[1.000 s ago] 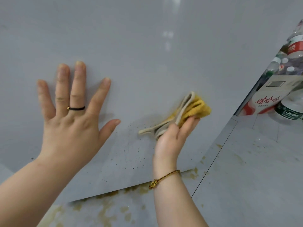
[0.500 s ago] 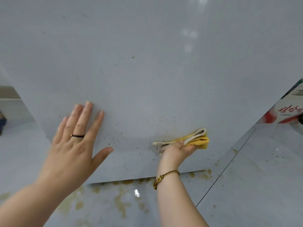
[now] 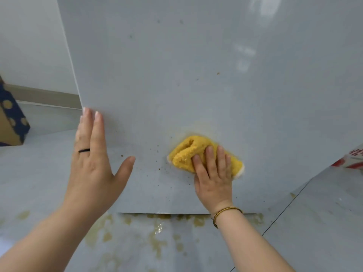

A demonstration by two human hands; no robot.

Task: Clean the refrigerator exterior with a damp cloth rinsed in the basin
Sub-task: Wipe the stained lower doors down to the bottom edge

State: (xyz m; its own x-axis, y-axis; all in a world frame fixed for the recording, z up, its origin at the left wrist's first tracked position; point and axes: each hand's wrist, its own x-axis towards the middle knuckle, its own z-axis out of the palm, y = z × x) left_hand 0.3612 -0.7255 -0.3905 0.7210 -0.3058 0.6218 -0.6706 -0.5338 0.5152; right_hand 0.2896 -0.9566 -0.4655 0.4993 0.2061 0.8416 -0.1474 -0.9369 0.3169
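Head view. Wiping step: my right hand (image 3: 213,173), fingers laid flat and straight, presses the folded yellow microfibre cloth (image 3: 186,152) against the pale grey glossy refrigerator panel (image 3: 196,75), low down near its bottom edge. My left hand (image 3: 92,163), open with fingers extended, lies by the panel's left edge; whether it bears on the panel I cannot tell. Brown specks (image 3: 155,154) dot the panel between the two hands, so the next stroke, I judge, should sweep leftward under firm pressure. Below the bottom edge, the grey tiled floor (image 3: 324,222) carries yellowish stains (image 3: 155,244). A navy dotted cardboard box (image 3: 11,122) stands far left, a red-and-white carton (image 3: 351,160) far right.
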